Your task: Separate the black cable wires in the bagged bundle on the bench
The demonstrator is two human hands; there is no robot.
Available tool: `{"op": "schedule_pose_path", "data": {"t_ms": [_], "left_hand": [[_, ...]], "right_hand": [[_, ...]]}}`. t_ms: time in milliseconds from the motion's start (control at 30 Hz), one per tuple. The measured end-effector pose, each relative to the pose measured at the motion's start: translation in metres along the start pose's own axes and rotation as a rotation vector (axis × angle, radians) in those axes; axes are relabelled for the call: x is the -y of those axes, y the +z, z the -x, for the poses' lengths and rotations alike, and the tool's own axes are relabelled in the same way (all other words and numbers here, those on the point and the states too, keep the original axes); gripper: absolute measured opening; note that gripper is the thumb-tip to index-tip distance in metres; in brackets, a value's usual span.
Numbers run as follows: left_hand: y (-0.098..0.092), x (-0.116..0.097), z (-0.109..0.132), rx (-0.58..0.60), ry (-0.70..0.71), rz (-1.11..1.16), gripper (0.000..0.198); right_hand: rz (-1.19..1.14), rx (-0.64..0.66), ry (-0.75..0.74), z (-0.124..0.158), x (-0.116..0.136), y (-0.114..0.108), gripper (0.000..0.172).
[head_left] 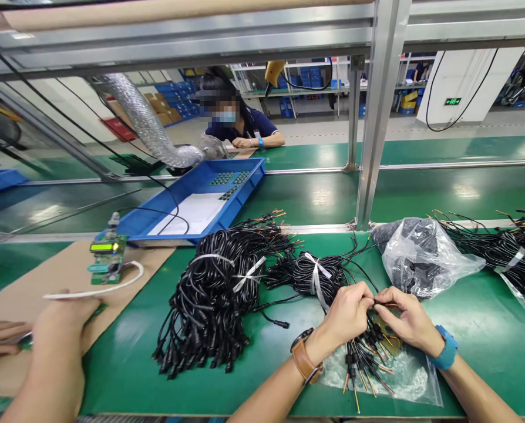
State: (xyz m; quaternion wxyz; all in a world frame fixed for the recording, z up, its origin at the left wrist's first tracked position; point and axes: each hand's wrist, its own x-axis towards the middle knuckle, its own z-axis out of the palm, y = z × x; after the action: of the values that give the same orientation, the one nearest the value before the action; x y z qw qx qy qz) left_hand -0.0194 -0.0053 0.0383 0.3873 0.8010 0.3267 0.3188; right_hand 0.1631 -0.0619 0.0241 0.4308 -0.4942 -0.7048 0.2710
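My left hand (pixel 349 310), with a brown-strapped watch at its wrist, pinches a thin black cable. Close beside it, my right hand (pixel 407 317), wearing a blue wristband, has its fingertips closed on the same cable near its bare coloured wires. Exactly where each fingertip grips is partly hidden. Under both hands, several short black cable ends with orange and yellow wires (pixel 364 367) lie on a clear plastic bag (pixel 414 385). Just behind my left hand sits a tied black cable coil (pixel 304 273).
A large cable bundle (pixel 201 305) lies left, a plastic bag of black parts (pixel 421 252) behind right, more cables (pixel 504 249) far right. A blue tray (pixel 253 182) holds circuit boards. A co-worker's hands (pixel 62 320) are near a small lit device (pixel 108 258). Another person (pixel 245 126) sits opposite.
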Motion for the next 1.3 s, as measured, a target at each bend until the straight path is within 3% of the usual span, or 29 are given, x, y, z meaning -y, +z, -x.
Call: {"op": "schedule_pose_path", "data": {"t_ms": [533,733,1000,1300], "left_hand": [[-0.006,-0.005,-0.005,0.073,-0.051,0.038,0.016],[-0.010,-0.013,-0.010,0.055,-0.050,0.110,0.011],[-0.013,-0.010,-0.009,0.085,-0.022,0.069,0.004],[-0.006,-0.004,-0.007,0.068,-0.013,0.027,0.014]], "right_hand": [[0.039,-0.004,-0.089,0.001,0.001,0.000,0.010],[0.044,-0.081,-0.053,0.000,0.002,-0.008,0.011],[0.096,-0.067,-0.075,-0.001,0.000,-0.014,0.007],[0.045,-0.059,-0.061,-0.001,0.005,-0.010,0.008]]}}
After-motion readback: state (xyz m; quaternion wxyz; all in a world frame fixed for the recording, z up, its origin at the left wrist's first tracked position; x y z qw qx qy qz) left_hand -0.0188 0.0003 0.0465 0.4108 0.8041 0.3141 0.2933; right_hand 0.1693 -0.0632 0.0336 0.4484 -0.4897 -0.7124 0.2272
